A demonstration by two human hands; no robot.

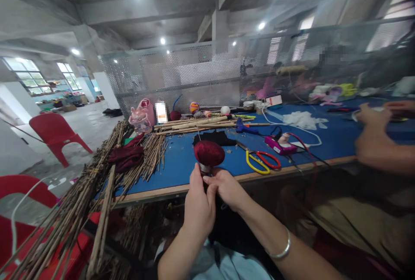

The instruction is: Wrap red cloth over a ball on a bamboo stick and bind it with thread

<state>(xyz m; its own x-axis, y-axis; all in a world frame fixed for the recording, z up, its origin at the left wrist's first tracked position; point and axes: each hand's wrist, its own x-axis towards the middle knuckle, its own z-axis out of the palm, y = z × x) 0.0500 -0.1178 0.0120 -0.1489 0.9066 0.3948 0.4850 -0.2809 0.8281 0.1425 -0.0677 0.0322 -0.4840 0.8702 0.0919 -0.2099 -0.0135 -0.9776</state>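
A dark red, fabric-covered round head [209,153] stands up from my two hands in front of the table edge, with a narrow pale neck below it. My left hand [199,200] is closed round the neck from the left. Against it, my right hand [227,187] pinches the lower part of the neck with thumb and fingers. Fingers hide what lies below the neck. Behind the round head lies a black cloth [215,138]. To the right are scissors [262,162] with one yellow and one red handle, and a blue glue gun [246,128].
Bundled dry sticks [94,176] jut over the table's left end, beside dark red cloth [129,156]. A purple box [280,146], a white cable and white scraps [304,120] lie right on the blue tabletop [178,159]. A co-worker's arms [379,137] reach in from the right.
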